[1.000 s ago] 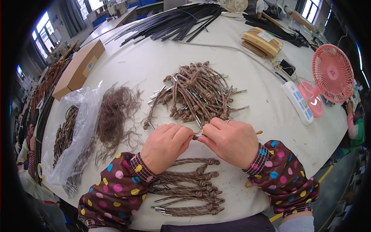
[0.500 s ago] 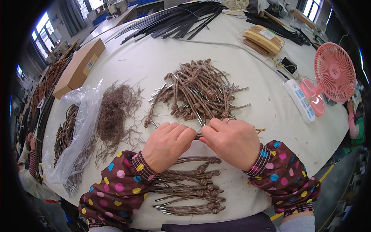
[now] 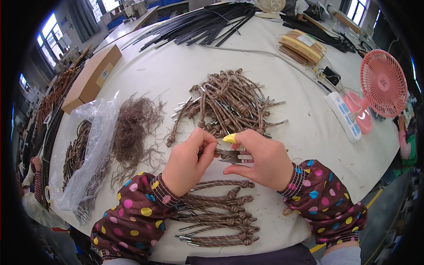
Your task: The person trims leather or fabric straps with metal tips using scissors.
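My left hand [image 3: 187, 160] pinches a brown cord [image 3: 217, 152] between thumb and fingertips; most of it is hidden by the fingers. My right hand [image 3: 267, 162] holds small metal thread snips [image 3: 229, 156], their blades at the cord beside my left fingertips. Yellow tape [image 3: 229, 138] wraps one right fingertip. Just beyond both hands lies a heap of knotted brown cords [image 3: 227, 99] with shiny metal tips. Nearer me, below the hands, several knotted cords [image 3: 216, 219] are laid side by side, knots toward the right.
Left on the white table [image 3: 145, 79] are a tangle of brown threads [image 3: 132, 128], a clear plastic bag [image 3: 99, 145] over more cords, and a cardboard box [image 3: 92, 79]. A pink fan [image 3: 382, 83] and power strip [image 3: 342, 115] stand right. Black strips [image 3: 194, 26] lie far back.
My hands were close together, pinching the cord. Now the right hand has turned and spread, showing the thread snips with blades at the cord; the left still pinches it.
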`<action>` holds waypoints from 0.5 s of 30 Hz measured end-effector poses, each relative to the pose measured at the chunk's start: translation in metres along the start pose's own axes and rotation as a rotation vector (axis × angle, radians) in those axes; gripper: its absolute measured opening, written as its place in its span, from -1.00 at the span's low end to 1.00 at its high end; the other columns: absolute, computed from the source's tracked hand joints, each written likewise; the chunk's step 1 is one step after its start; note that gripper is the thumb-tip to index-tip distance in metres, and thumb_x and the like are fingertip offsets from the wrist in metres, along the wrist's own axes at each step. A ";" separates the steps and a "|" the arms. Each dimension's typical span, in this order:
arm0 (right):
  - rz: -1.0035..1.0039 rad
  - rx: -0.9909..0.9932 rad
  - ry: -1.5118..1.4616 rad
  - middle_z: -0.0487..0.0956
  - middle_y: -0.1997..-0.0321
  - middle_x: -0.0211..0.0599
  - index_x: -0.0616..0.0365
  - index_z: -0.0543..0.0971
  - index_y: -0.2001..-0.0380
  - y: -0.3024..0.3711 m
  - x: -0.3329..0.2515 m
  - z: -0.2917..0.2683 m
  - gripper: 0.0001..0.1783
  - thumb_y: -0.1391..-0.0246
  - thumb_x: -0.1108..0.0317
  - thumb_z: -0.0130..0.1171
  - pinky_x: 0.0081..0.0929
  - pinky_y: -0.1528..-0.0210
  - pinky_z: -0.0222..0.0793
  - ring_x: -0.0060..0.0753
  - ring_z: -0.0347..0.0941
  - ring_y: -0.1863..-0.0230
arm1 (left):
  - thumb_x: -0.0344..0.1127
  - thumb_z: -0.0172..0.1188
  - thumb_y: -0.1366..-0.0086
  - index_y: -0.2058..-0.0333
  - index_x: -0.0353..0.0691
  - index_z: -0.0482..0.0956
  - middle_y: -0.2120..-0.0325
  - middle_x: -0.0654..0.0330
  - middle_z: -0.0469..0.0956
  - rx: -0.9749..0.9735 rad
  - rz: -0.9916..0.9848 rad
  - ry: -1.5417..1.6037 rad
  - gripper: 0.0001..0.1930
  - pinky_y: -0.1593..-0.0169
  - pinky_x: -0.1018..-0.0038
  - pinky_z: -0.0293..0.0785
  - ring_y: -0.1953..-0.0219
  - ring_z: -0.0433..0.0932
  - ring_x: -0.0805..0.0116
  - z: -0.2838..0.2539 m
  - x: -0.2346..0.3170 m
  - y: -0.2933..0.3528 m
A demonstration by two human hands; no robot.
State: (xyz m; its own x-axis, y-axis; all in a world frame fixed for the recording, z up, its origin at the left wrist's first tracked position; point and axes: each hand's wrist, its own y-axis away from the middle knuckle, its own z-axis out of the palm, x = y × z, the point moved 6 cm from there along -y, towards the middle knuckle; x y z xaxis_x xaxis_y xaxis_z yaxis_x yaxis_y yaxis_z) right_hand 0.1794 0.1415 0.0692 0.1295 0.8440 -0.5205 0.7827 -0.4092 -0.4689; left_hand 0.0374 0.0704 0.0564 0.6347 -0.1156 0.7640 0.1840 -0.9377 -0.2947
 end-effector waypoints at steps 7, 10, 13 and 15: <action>0.033 0.062 -0.024 0.56 0.40 -0.32 0.15 0.56 0.26 0.000 0.008 0.001 -0.68 0.10 0.30 0.38 -0.46 0.44 0.42 -0.30 0.50 0.46 | -0.44 0.23 -0.21 0.13 -0.24 0.49 0.41 0.24 0.54 -0.014 0.081 -0.019 -0.76 0.32 0.47 0.43 0.40 0.51 0.35 -0.002 0.005 -0.005; 0.354 0.011 -0.225 0.55 0.55 -0.32 0.19 0.63 0.38 -0.002 0.020 0.003 -0.78 0.05 0.28 0.37 -0.55 0.48 0.36 -0.43 0.45 0.55 | -0.43 0.28 -0.13 0.13 -0.16 0.55 0.37 0.31 0.53 0.066 0.494 -0.434 -0.70 0.29 0.44 0.40 0.37 0.48 0.37 -0.004 0.025 -0.002; 0.546 -0.063 -0.447 0.56 0.59 -0.39 0.21 0.66 0.40 0.003 0.034 0.014 -0.76 -0.03 0.22 0.34 -0.65 0.48 0.29 -0.64 0.39 0.57 | -0.43 0.31 -0.05 0.14 -0.09 0.58 0.37 0.34 0.52 0.104 0.545 -0.469 -0.67 0.28 0.42 0.38 0.38 0.47 0.34 -0.006 0.029 0.002; 0.600 -0.068 -0.702 0.58 0.54 -0.48 0.23 0.67 0.39 0.006 0.038 0.021 -0.72 -0.07 0.19 0.32 -0.71 0.42 0.29 -0.77 0.37 0.49 | -0.44 0.31 -0.04 0.19 -0.10 0.58 0.37 0.33 0.51 0.098 0.554 -0.463 -0.70 0.27 0.41 0.38 0.39 0.47 0.32 -0.006 0.028 0.003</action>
State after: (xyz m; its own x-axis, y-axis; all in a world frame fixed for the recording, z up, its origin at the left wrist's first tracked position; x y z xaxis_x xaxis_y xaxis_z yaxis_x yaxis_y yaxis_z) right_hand 0.1766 0.1634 0.0320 0.1431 0.0846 -0.9861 0.7407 -0.6699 0.0500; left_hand 0.0515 0.0621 0.0803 0.9027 -0.3941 0.1726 -0.2042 -0.7457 -0.6342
